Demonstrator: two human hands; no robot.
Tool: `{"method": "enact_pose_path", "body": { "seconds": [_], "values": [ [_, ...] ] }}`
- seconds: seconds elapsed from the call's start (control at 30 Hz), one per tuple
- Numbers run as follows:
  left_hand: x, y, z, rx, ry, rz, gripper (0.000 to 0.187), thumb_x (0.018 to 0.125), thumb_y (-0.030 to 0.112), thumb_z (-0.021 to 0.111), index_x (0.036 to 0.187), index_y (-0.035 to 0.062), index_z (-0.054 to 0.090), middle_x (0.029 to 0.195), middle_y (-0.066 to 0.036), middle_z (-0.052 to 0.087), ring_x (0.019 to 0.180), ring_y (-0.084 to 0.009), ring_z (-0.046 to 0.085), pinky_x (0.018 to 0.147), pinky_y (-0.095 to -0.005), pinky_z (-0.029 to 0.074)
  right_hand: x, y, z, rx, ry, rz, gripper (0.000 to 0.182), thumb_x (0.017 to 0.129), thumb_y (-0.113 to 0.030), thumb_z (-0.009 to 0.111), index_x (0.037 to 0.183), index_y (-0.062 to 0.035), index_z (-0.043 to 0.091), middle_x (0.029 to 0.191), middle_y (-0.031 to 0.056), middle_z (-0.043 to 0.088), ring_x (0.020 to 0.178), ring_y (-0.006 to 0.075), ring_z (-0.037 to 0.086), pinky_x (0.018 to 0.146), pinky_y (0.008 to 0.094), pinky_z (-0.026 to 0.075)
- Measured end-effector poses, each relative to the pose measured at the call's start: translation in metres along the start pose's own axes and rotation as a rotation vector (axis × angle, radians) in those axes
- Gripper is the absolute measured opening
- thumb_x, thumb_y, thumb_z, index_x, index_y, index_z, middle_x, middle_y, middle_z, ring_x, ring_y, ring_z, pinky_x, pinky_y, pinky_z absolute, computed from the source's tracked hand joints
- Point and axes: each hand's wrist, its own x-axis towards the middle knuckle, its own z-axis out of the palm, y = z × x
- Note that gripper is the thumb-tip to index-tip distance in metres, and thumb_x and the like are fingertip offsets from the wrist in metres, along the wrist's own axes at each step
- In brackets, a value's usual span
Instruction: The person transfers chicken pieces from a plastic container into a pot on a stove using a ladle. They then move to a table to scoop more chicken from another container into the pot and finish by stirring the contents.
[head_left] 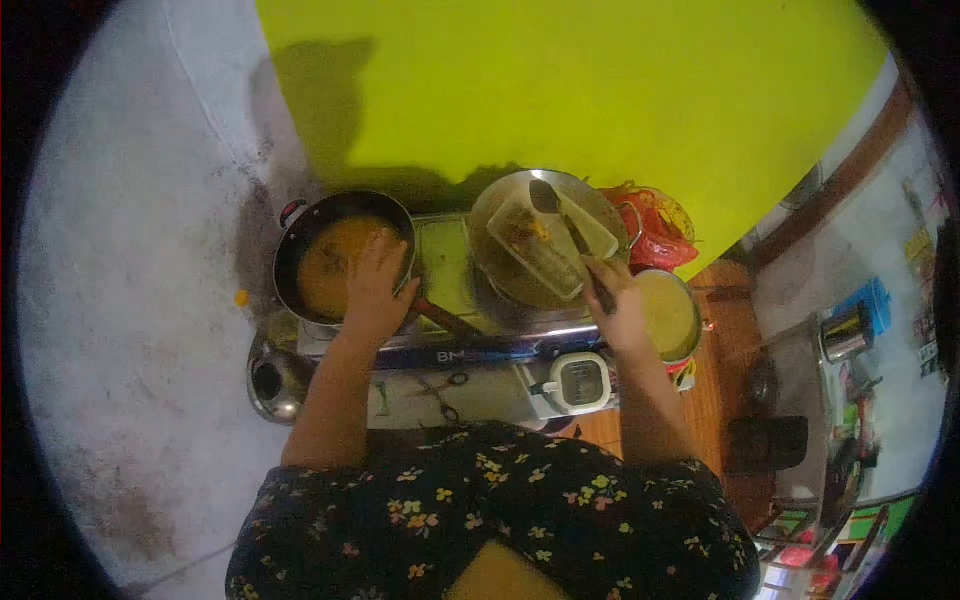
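Left hand over dark wok of orange broth, fingers spread, touching rim side. Right hand clamped on ladle handle — bowl up over rectangular container inside metal pan, on stove.

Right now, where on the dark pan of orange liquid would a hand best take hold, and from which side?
Probably the red-tipped side handle on the dark pan, approached from the far left. It juts clear of the rim, away from the orange liquid. The left hand covers the near rim; the right hand holds a spatula.
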Motion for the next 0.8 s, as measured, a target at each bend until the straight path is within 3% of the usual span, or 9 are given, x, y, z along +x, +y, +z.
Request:
{"method": "enact_pose_path", "body": {
  "seconds": [0.07, 0.1, 0.3, 0.33, 0.43, 0.47, 0.67, 0.8],
  "values": [
    [-0.001, 0.003, -0.002, 0.005, -0.001, 0.004, 0.056, 0.09, 0.031, 0.06, 0.139, 0.0104, 0.042, 0.151, -0.016, 0.025, 0.14, -0.0349, 0.02, 0.114, -0.054, 0.011, -0.003, -0.003, 0.012, -0.1, -0.028, 0.009, 0.024, 0.081, -0.005, 0.062, 0.106, -0.0035, 0.064, 0.092, 0.0196, 0.062, 0.083, 0.036, 0.062, 0.072, 0.0381, 0.05],
    [0.008, 0.029, 0.015, -0.013, 0.008, -0.001, 0.055, 0.09, 0.03, 0.06, 0.139, 0.0116, 0.042, 0.151, -0.015, 0.025, 0.14, -0.035, 0.02, 0.114, -0.0541, 0.012, -0.002, 0.024, -0.005, -0.081, -0.018, 0.013, 0.024, 0.082, -0.005, 0.062, 0.105, -0.0033, 0.064, 0.091, 0.0194, 0.062, 0.083, 0.0361, 0.062, 0.071, 0.0379, 0.05],
    [0.007, 0.043, 0.025, 0.017, 0.006, -0.034, 0.052, 0.089, 0.028, 0.061, 0.137, 0.0132, 0.045, 0.15, -0.016, 0.026, 0.139, -0.0355, 0.023, 0.113, -0.055, 0.014, -0.017, 0.063, 0.003, 0.16, 0.03, 0.199, 0.024, 0.082, -0.007, 0.062, 0.105, -0.0028, 0.064, 0.093, 0.0195, 0.063, 0.081, 0.0357, 0.063, 0.074, 0.0374, 0.05],
    [0.007, 0.045, 0.024, 0.026, 0.007, -0.041, 0.052, 0.089, 0.028, 0.061, 0.136, 0.013, 0.045, 0.15, -0.016, 0.026, 0.139, -0.0356, 0.023, 0.113, -0.0553, 0.014, -0.019, 0.071, 0.008, 0.186, 0.08, 0.2, 0.021, 0.084, -0.007, 0.062, 0.104, -0.0017, 0.064, 0.094, 0.0166, 0.065, 0.081, 0.0272, 0.065, 0.075, 0.0338, 0.049],
    [0.006, 0.05, 0.023, 0.018, 0.024, -0.04, 0.051, 0.089, 0.027, 0.062, 0.135, 0.0122, 0.047, 0.149, -0.018, 0.028, 0.138, -0.0362, 0.025, 0.112, -0.0561, 0.015, -0.018, 0.088, 0.008, 0.332, 0.136, 0.329, 0.017, 0.086, -0.008, 0.062, 0.101, -0.0005, 0.065, 0.089, 0.0118, 0.067, 0.081, 0.0172, 0.064, 0.073, 0.03, 0.049],
    [0.005, 0.052, 0.024, 0.009, 0.03, -0.035, 0.051, 0.088, 0.027, 0.062, 0.134, 0.0119, 0.047, 0.148, -0.018, 0.028, 0.138, -0.0364, 0.025, 0.112, -0.0564, 0.016, -0.019, 0.098, 0.01, 0.482, 0.087, 0.487, 0.015, 0.087, -0.008, 0.062, 0.099, 0.0001, 0.066, 0.084, 0.0084, 0.067, 0.079, 0.0123, 0.062, 0.071, 0.0277, 0.048],
    [0.007, 0.063, 0.032, 0.023, 0.009, -0.088, 0.05, 0.088, 0.027, 0.062, 0.134, 0.0115, 0.048, 0.149, -0.017, 0.027, 0.139, -0.036, 0.022, 0.112, -0.0558, 0.013, 0.0, 0.079, -0.011, 0.378, -0.012, 0.371, 0.017, 0.085, -0.008, 0.063, 0.1, -0.0003, 0.067, 0.083, 0.0093, 0.066, 0.074, 0.0135, 0.061, 0.069, 0.0268, 0.048],
    [0.008, 0.071, 0.035, 0.017, -0.024, -0.116, 0.05, 0.089, 0.028, 0.062, 0.135, 0.0123, 0.048, 0.151, -0.014, 0.025, 0.141, -0.0339, 0.018, 0.113, -0.0556, 0.01, -0.005, 0.103, -0.003, 0.499, -0.024, 0.477, 0.018, 0.086, -0.01, 0.062, 0.1, -0.0003, 0.067, 0.087, 0.0101, 0.066, 0.077, 0.015, 0.062, 0.071, 0.0281, 0.049]
  ]
}}
